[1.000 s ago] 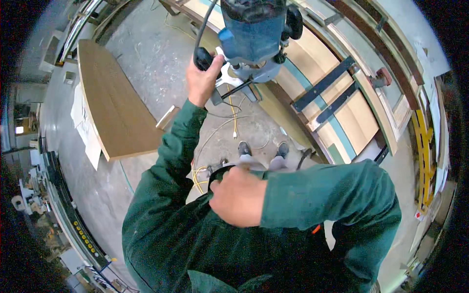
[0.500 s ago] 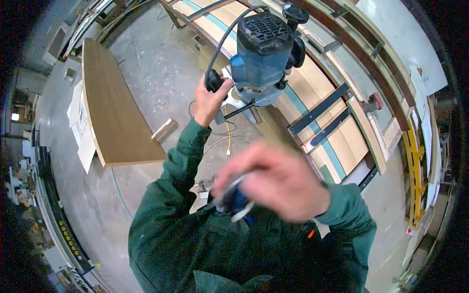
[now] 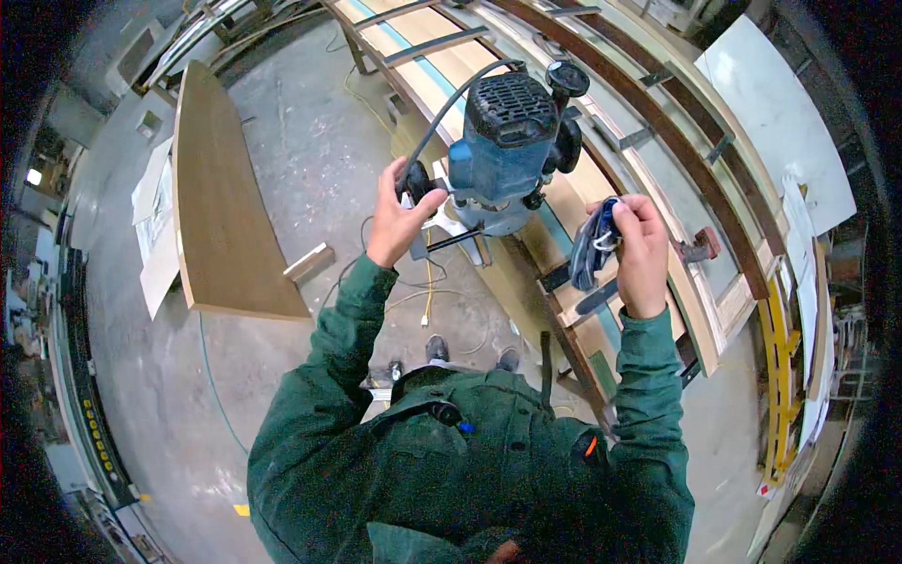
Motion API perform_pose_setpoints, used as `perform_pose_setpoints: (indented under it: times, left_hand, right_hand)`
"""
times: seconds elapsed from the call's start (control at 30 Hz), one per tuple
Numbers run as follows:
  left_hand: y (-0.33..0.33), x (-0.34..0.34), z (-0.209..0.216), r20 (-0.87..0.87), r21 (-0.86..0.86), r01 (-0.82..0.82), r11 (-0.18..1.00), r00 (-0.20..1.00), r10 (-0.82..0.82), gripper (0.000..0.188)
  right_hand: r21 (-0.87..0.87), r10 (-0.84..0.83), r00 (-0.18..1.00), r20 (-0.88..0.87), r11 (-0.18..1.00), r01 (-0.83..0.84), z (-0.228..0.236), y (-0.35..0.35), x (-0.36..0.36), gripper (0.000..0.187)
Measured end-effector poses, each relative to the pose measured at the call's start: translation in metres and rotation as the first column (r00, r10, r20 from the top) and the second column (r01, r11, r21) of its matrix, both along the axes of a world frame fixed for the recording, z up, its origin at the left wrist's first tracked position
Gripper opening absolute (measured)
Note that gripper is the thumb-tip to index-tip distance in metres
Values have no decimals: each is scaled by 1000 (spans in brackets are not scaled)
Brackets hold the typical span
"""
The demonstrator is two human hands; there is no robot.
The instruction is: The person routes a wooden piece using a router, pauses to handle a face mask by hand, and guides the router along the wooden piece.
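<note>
A large blue and black plunge router stands on the workpiece, its black cord arching over to the left. My left hand is closed around its black left handle, thumb in front and fingers behind. On the right, my right hand is raised above the workpiece, pinching a dark blue folded bundle with a thin white loop; its exact kind is hard to make out. Beneath both lies a long pale wood slab with a teal stripe, crossed by dark metal bars.
A curved brown panel leans at the left, papers behind it. A small wood block and yellow cord lie on the concrete floor. A red clamp and a yellow level-like rail are at the right.
My right hand has swung from in front of my chest up and right, carrying the dark bundle. My left hand stays on the router handle. The view has shifted slightly.
</note>
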State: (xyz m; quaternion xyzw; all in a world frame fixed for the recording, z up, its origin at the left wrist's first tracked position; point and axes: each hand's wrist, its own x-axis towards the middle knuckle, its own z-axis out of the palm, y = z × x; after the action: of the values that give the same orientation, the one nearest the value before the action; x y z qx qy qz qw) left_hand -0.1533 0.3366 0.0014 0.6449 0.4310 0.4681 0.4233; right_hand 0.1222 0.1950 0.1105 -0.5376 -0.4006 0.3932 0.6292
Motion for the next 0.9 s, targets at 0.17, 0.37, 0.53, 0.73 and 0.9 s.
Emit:
perform_pose_setpoints:
  times: [0.17, 0.37, 0.53, 0.73, 0.9]
  left_hand:
    - [-15, 4, 9, -137, 147, -133, 980, 979, 153, 83]
    - [-34, 15, 15, -159, 322, -368, 872, 887, 433, 81]
    - [-32, 17, 12, -128, 387, -354, 851, 894, 430, 66]
    - [-16, 19, 11, 126, 119, -139, 983, 984, 124, 40]
    - [18, 4, 6, 312, 123, -255, 959, 927, 207, 41]
  right_hand:
    - [53, 14, 955, 296, 998, -31, -5, 11, 3, 10]
    - [122, -67, 860, 505, 992, 6, -5, 24, 6, 12]
    - [89, 8, 854, 520, 994, -64, 2, 39, 7, 12]
    - [134, 12, 914, 405, 988, -72, 5, 51, 30, 10]
    - [285, -84, 912, 402, 958, -37, 30, 60, 54, 8]
